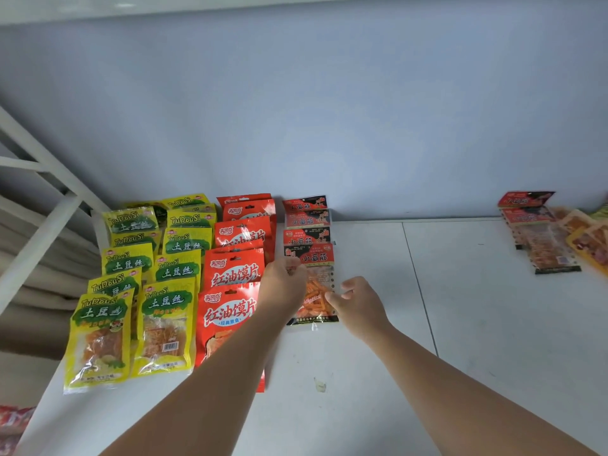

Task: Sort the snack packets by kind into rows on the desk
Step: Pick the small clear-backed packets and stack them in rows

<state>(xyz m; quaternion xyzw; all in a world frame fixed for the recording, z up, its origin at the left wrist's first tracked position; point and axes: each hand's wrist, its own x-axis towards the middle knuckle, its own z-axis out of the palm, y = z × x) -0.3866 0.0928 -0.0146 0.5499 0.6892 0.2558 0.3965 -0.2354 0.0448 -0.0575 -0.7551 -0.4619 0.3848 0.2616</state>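
Desk (pixel 477 324) with snack packets sorted into rows that run from the near edge toward the wall (pixel 329 110). The front black-and-red packet (pixel 317 302) lies flat at the near end of its row. Its long axis points to the wall, with the printed header on the far side and the clear window nearest the person. Its header overlaps the next packet of the black-and-red row (pixel 307 222). The left hand (pixel 283 287) curls its fingers over the packet's left edge, and the right hand (pixel 358 301) pinches its right edge. Just to the left is a row of red packets (pixel 237 268), then two rows of yellow packets (pixel 131 268). An unsorted pile (pixel 552 232) lies well apart at far right.
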